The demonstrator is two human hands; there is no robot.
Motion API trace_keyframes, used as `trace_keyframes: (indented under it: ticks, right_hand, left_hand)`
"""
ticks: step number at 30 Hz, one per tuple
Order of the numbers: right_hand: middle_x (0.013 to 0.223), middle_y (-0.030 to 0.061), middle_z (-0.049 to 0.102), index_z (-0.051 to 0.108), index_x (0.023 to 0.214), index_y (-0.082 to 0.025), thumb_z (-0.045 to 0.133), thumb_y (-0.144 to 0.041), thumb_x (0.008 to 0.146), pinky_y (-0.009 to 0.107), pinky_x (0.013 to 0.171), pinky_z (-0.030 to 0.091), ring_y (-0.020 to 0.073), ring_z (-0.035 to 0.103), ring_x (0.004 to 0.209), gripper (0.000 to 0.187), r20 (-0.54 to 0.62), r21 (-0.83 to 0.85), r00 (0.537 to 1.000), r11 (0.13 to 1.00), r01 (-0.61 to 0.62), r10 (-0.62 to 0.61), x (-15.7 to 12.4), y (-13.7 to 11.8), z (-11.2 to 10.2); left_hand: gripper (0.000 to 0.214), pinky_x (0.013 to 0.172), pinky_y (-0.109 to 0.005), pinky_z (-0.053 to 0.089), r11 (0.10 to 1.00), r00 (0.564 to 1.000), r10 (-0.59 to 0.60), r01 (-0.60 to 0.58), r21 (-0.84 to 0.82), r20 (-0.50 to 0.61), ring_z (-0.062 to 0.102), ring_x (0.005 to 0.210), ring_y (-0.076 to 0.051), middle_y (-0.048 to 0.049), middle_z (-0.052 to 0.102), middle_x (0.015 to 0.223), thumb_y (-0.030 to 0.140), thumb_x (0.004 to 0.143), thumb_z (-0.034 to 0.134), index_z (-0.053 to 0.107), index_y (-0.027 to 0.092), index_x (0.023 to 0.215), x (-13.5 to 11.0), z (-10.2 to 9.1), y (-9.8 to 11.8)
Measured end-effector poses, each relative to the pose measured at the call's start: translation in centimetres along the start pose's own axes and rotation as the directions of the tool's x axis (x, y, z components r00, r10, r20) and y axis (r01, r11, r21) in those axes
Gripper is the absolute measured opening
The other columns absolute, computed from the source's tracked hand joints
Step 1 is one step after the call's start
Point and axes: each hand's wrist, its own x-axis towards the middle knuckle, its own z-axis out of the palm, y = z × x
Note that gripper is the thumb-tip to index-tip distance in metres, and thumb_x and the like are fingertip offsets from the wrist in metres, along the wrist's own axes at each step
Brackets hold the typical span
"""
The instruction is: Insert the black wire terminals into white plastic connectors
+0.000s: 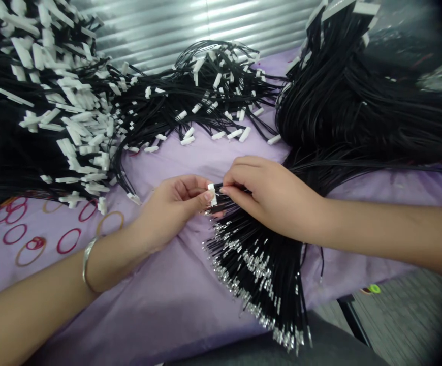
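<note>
Between thumb and fingers, my left hand (185,198) pinches a small white connector housing (212,194). Just right of it, my right hand (262,193) has thumb and forefinger closed on thin black wires (221,188) that run to the housing. Whether their ends sit fully inside it I cannot tell. Below my right hand fans out a thick bundle of black wires (259,249), loose ends tipped with bare metal terminals (259,267). A silver bangle (87,262) circles my left wrist.
A large heap of black wires with white connectors (80,112) fills the left, and a smaller heap (213,96) lies at the back. More black wires (331,101) bend across the right. Red and yellow rubber bands (68,240) lie on the purple tablecloth (167,295).
</note>
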Motion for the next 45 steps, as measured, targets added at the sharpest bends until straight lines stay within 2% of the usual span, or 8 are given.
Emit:
trace_keyframes:
  ticks: [6, 12, 14, 18, 26, 33, 39, 45]
  right_hand:
    - [0.084, 0.0077, 0.058, 0.064, 0.083, -0.009, 0.048, -0.017, 0.092, 0.031, 0.076, 0.039, 0.0178, 0.051, 0.081, 0.02, 0.036, -0.064, 0.999, 0.998, 0.021, -0.019, 0.3, -0.1, 0.3]
    - [0.091, 0.0113, 0.057, 0.063, 0.089, -0.01, 0.051, -0.029, 0.091, 0.034, 0.077, 0.04, 0.0216, 0.05, 0.086, 0.022, -0.092, -0.246, 0.973, 0.952, 0.184, -0.212, -0.6, 0.1, -1.0]
    - [0.089, 0.0108, 0.058, 0.064, 0.087, -0.011, 0.053, -0.033, 0.09, 0.034, 0.075, 0.039, 0.0215, 0.049, 0.084, 0.026, -0.073, -0.276, 0.964, 0.934, 0.225, -0.254, -1.0, 0.2, -1.3]
    - [0.087, 0.0091, 0.059, 0.066, 0.085, -0.012, 0.048, -0.025, 0.092, 0.034, 0.076, 0.038, 0.0196, 0.048, 0.081, 0.023, 0.004, -0.294, 0.961, 0.918, 0.265, -0.276, -1.1, 0.5, -1.2]
    - [0.086, 0.01, 0.06, 0.065, 0.083, -0.01, 0.045, -0.017, 0.092, 0.034, 0.073, 0.041, 0.0203, 0.048, 0.079, 0.022, -0.052, -0.402, 0.93, 0.86, 0.313, -0.363, -0.5, 0.9, 0.1]
    - [0.086, 0.0103, 0.062, 0.066, 0.084, -0.011, 0.043, -0.02, 0.094, 0.035, 0.073, 0.045, 0.0195, 0.052, 0.081, 0.026, -0.057, -0.308, 0.92, 0.883, 0.353, -0.388, 0.0, 1.2, -0.1]
    - [0.082, 0.0023, 0.067, 0.067, 0.09, -0.016, 0.05, -0.021, 0.093, 0.025, 0.072, 0.046, 0.0116, 0.06, 0.079, 0.018, -0.189, -0.02, 0.945, 0.963, 0.27, -0.268, -0.3, 1.0, -2.3]
    - [0.069, -0.0004, 0.065, 0.067, 0.073, -0.017, 0.055, -0.017, 0.086, 0.024, 0.062, 0.041, 0.0096, 0.055, 0.065, 0.018, -0.083, 0.006, 0.974, 0.978, 0.21, -0.209, -0.2, 1.1, -2.1]
  left_hand:
    - [0.013, 0.067, -0.021, 0.054, 0.998, 1.0, 0.018, -0.019, 0.066, 0.021, 0.064, 0.066, -0.01, -0.0024, 0.069, 0.073, 0.022, 0.076, 0.073, 0.066, 0.013, 0.082, 0.1, 0.1, 0.0]
    - [0.016, 0.072, -0.025, 0.057, 0.998, 0.999, -0.027, 0.025, -0.05, -0.03, 0.064, 0.07, -0.011, -0.0006, 0.069, 0.075, 0.022, 0.071, 0.077, 0.067, 0.013, 0.082, 0.1, 0.2, 0.3]
    - [0.016, 0.071, -0.024, 0.057, 0.997, 0.999, -0.036, 0.035, -0.075, -0.021, 0.064, 0.069, -0.01, -0.0001, 0.069, 0.075, 0.021, 0.071, 0.077, 0.068, 0.013, 0.081, 0.1, 0.2, 0.4]
    - [0.014, 0.071, -0.023, 0.058, 0.996, 0.999, -0.036, 0.036, -0.084, 0.003, 0.065, 0.072, -0.01, -0.0009, 0.069, 0.079, 0.02, 0.072, 0.076, 0.069, 0.013, 0.081, 0.1, 0.1, 0.4]
    - [0.009, 0.072, -0.021, 0.056, 0.999, 0.999, -0.032, 0.032, -0.003, 0.026, 0.066, 0.068, -0.01, -0.0017, 0.07, 0.078, 0.018, 0.075, 0.073, 0.07, 0.012, 0.082, 0.0, -0.2, 0.2]
    - [0.013, 0.071, -0.024, 0.059, 0.999, 0.999, -0.032, 0.032, -0.031, 0.009, 0.066, 0.07, -0.011, -0.0018, 0.07, 0.079, 0.018, 0.072, 0.076, 0.071, 0.012, 0.082, 0.1, -0.2, 0.1]
    - [0.017, 0.073, -0.026, 0.06, 0.998, 0.998, -0.057, 0.056, -0.043, -0.018, 0.067, 0.076, -0.013, -0.0056, 0.072, 0.087, 0.019, 0.076, 0.073, 0.072, 0.011, 0.09, 0.1, 0.1, 0.6]
    - [0.014, 0.069, -0.025, 0.06, 0.996, 0.997, -0.066, 0.063, -0.064, -0.051, 0.068, 0.074, -0.013, -0.0052, 0.073, 0.084, 0.017, 0.074, 0.074, 0.072, 0.01, 0.086, 0.2, 0.2, 0.6]
